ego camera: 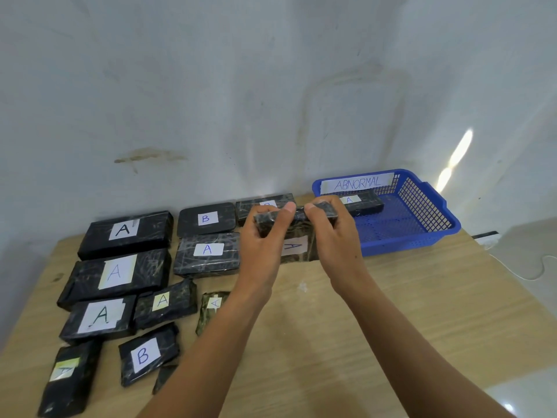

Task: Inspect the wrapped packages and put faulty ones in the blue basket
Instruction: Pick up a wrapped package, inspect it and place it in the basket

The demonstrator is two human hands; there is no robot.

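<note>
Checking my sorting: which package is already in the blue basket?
The A-labelled package inside the blue basket, just beyond the right hand; the rest lie on the table, bar the held package.

The light-brown wood-grain table top (391, 312) fills the near and middle part of the view. A small white speck (302, 286) lies on it near the centre.

The pale grey-white painted wall (211, 86) stands directly behind the far edge of the table. It carries:
- a brownish horizontal smear (147, 156), left of centre;
- a bright slanted patch of sunlight (458, 155), at the right.

Beyond the right edge of the table:
- a small black and white object (486, 236), too small to identify;
- a thin white cable (526, 279), curving over the grey floor;
- a glossy pale floor area (527, 396), near right corner.
</note>
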